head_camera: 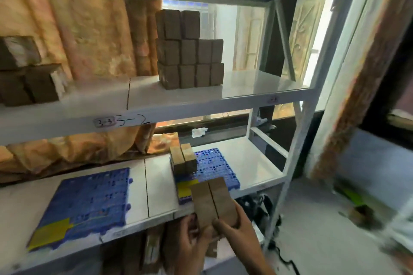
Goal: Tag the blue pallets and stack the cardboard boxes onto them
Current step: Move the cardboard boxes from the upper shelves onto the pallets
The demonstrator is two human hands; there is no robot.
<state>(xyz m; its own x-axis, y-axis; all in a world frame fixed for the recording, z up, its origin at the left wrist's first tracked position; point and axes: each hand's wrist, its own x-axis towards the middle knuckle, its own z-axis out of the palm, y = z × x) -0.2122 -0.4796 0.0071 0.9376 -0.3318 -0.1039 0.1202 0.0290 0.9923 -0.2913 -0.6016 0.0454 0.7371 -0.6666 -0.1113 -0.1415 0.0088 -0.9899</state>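
- At lower centre, the left hand and right hand together gripped two small brown cardboard boxes, side by side, just before the shelf edge.
- Behind them, the right blue plastic pallet, yellow-tagged, already bore two upright boxes.
- At lower left, the second tagged blue pallet lay bare.
- Stacking seemed under way; the next move likely called for setting the pair flush beside those boxes.
- At upper centre, a stack of brown boxes waited.
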